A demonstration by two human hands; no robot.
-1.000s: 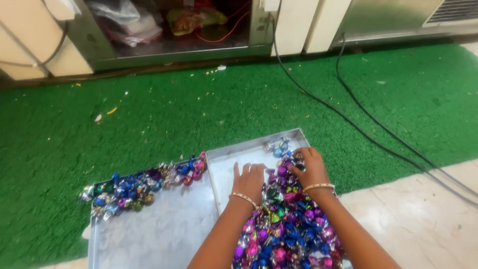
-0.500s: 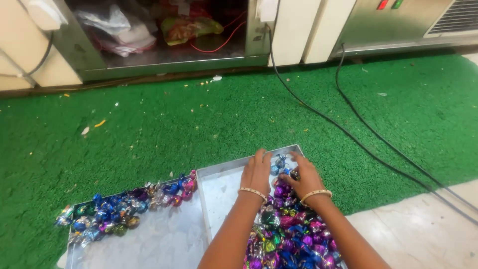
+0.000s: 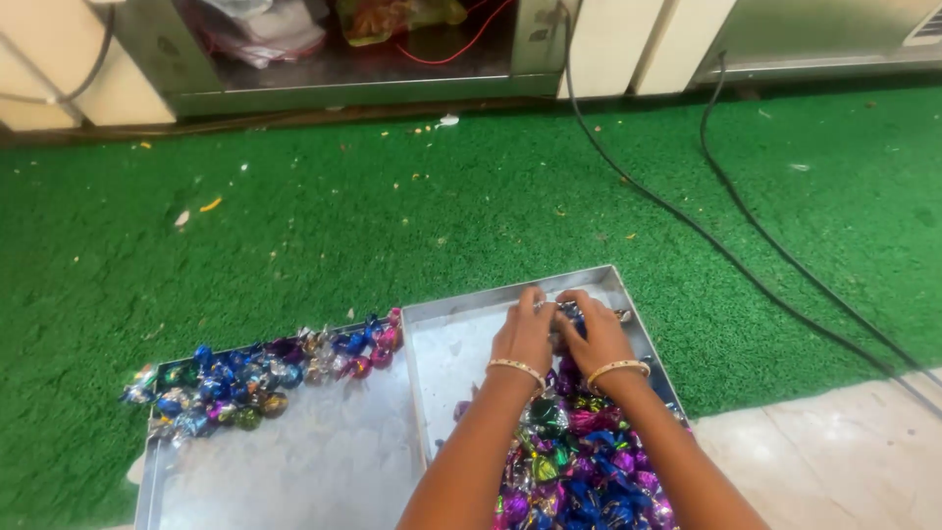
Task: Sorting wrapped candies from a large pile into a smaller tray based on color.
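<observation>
Two shallow metal trays lie side by side on green turf. The right tray (image 3: 461, 339) holds a heap of shiny foil-wrapped candies (image 3: 579, 466) in purple, blue, green and pink. My left hand (image 3: 523, 332) and my right hand (image 3: 592, 334) rest palm-down on the far end of that heap, near the tray's far rim, fingers curled over several candies. Each wrist wears a thin bangle. The left tray (image 3: 294, 461) carries a row of similar candies (image 3: 260, 373) along its far edge.
Green artificial turf (image 3: 392, 206) spreads beyond the trays, with small scraps on it. Two black cables (image 3: 726, 211) run across it at the right. A metal cabinet (image 3: 343, 49) with bags inside stands at the back. Pale tiled floor (image 3: 834, 451) lies at the lower right.
Both hands have slid forward along the candy heap toward the right tray's far rim and drawn close together. The view has shifted as my head moved.
</observation>
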